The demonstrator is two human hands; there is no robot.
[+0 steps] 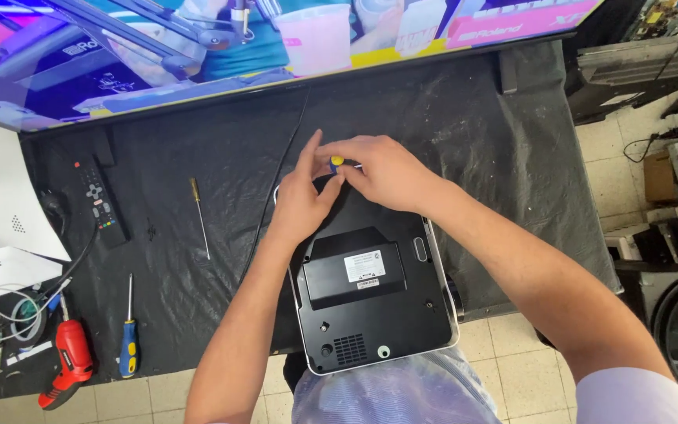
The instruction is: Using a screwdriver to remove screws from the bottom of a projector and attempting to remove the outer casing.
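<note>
Black device [370, 298] lies underside up, near end on person's lap, far end on table [512, 141]. Left hand [301, 200] rests on far edge, fingers loosely curled, gripping nothing visible. Right hand [382, 169] pinches yellow-capped screwdriver [337, 162], upright between fingertips. Beyond: television [198, 55].

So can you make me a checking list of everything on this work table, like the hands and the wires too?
Surface: table covered with a dusty black sheet.
Job's things: black device with white rim, lying underside up, partly over the table edge; yellow-and-blue screwdriver at its far end.
Clutter: remote control, thin yellow screwdriver, blue-and-yellow screwdriver, red power tool.
Fingers: left hand rests on the device; right hand grips the screwdriver handle.
Cables: black cable across the sheet; white wires at left.
Surroundings: big lit screen behind; tiled floor.
</note>
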